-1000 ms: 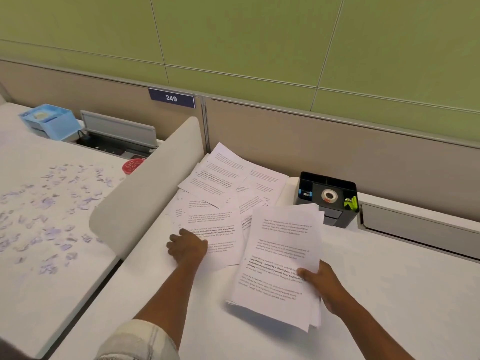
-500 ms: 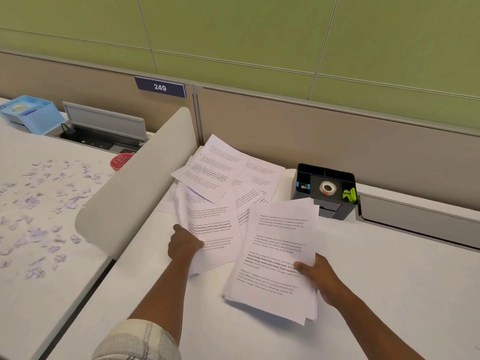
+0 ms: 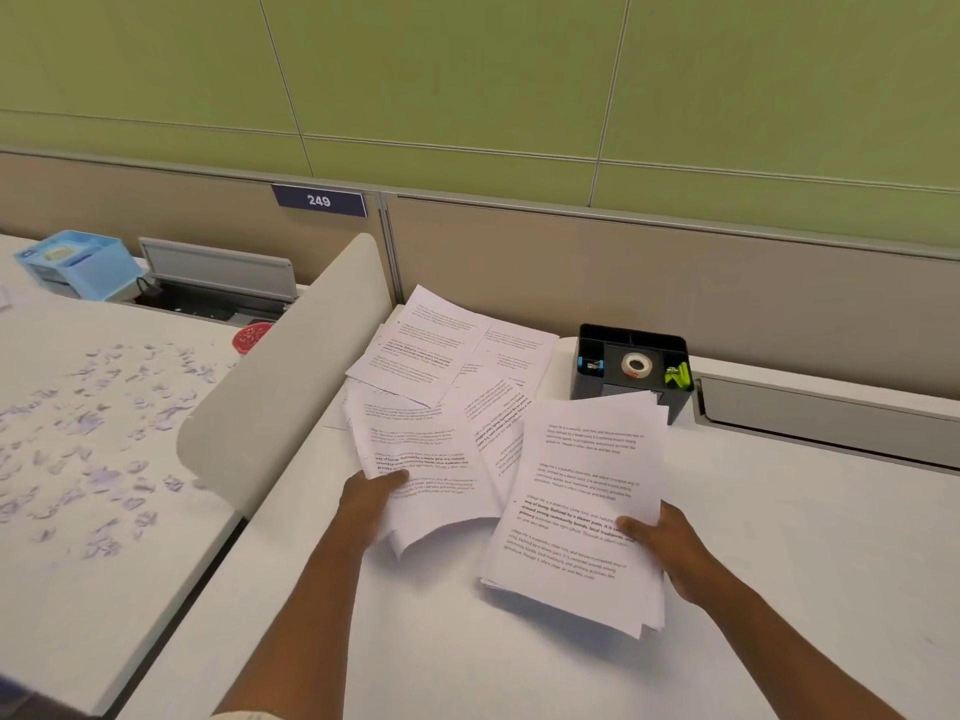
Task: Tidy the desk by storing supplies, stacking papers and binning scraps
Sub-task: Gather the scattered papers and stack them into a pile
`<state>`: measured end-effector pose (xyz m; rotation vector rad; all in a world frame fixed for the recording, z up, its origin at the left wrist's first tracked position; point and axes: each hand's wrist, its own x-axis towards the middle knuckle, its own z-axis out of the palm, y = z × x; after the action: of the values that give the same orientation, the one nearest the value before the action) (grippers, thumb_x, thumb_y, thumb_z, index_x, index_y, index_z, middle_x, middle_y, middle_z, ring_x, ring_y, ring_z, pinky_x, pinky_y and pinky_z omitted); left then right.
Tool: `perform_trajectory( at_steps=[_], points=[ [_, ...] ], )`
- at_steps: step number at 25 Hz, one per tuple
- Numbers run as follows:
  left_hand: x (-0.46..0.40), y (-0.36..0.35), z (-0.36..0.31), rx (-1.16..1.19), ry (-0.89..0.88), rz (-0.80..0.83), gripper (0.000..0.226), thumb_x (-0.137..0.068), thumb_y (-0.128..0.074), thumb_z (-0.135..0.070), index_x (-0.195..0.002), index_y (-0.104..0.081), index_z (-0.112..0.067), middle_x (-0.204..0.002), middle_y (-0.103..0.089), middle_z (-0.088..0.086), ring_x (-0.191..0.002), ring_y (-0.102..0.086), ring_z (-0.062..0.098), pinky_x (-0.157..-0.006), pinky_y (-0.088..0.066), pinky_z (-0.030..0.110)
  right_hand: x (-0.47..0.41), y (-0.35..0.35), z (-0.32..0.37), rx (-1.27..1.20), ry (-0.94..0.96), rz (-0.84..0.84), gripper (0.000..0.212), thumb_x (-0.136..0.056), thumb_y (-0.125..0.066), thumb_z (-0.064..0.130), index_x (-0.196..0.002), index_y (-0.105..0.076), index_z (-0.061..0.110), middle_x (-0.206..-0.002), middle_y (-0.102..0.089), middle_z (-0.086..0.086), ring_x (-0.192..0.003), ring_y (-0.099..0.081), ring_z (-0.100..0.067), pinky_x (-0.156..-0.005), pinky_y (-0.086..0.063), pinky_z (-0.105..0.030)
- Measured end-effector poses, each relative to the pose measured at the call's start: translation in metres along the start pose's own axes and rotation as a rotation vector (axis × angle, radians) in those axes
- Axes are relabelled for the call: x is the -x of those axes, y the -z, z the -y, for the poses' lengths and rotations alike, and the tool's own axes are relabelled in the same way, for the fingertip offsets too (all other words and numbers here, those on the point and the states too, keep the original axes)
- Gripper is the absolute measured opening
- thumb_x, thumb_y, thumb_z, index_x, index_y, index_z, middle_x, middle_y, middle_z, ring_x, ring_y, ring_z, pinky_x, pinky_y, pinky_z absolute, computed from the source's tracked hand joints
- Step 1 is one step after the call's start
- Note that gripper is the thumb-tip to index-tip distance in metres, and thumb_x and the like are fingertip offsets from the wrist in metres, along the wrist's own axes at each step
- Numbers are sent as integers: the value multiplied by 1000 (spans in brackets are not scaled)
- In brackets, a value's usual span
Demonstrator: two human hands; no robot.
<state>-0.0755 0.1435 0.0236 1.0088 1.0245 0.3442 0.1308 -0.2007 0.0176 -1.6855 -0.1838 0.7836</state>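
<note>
Two white desks (image 3: 779, 589) meet at a curved divider (image 3: 270, 387). Scattered sheets (image 3: 441, 356) cover the nearer desk's far corner. The right hand (image 3: 670, 550) pinches a stack of papers (image 3: 582, 511), thumb on top; the left hand (image 3: 371, 504) grips a few loose sheets (image 3: 415, 459) the same way, lifted. A black organiser (image 3: 631, 366) holds a tape roll (image 3: 636, 365) — centre compartment — flanked by clips. Paper scraps (image 3: 93, 433) litter the left desk.

Loose sheets (image 3: 447, 366) left of organizer (image 3: 631, 363), paper stack (image 3: 582, 506) before it

body: two bare forearms | left sleeve (image 3: 244, 715): pale, rolled above elbow
</note>
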Motion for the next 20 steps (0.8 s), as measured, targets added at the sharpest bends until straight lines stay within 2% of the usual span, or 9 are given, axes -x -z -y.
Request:
perform_trajectory(
  at_steps=[3,7,10,14,17,20],
  points=[
    [21,-5,-16,98,46,150,41,-87,-71,-6,-127,-62,-1,-122,-70,18,-108,-69,35,-96,-53,44,9,12,-3,-21,0,-31,39,-89,-67,3,-126,-58,11,-116,-71,-9,-100,-70,-31,-88,-57,-46],
    [51,-25,-48,139,-10,358,55,-82,-78,-19,-132,-60,-6,-126,-68,16,-113,-68,32,-86,-60,40,20,21,-8,-93,-14,-66,38,-90,-65,1,-126,-58,11,-116,-71,-10,-99,-70,-31,-80,-58,-42],
    [74,-49,-66,177,-69,488,53,-81,-77,-22,-130,-63,-6,-129,-66,18,-113,-68,32,-85,-58,40,25,17,-9,-135,-27,-68,37,-90,-65,0,-126,-59,10,-116,-71,-10,-100,-70,-31,-81,-58,-43],
    [94,-76,-77,150,-111,605,52,-83,-75,-22,-131,-63,-6,-129,-67,16,-116,-66,30,-89,-57,39,32,2,2,-140,13,-2,35,-90,-68,7,-123,-61,14,-109,-74,-3,-95,-73,-25,-74,-61,-36],
    [102,-91,-65,-39,-117,580,47,-84,-77,-13,-128,-64,-6,-126,-69,15,-114,-68,30,-86,-59,36,35,-1,15,-153,59,52,40,-88,-71,12,-126,-60,15,-114,-73,-7,-99,-72,-27,-79,-61,-40],
    [106,-104,-45,-271,-138,374,40,-76,-82,-6,-115,-70,-7,-115,-74,14,-94,-75,26,-72,-61,32,37,1,26,-220,83,113,44,-86,-74,14,-128,-60,14,-119,-71,-10,-105,-70,-32,-85,-59,-48]
  ],
)
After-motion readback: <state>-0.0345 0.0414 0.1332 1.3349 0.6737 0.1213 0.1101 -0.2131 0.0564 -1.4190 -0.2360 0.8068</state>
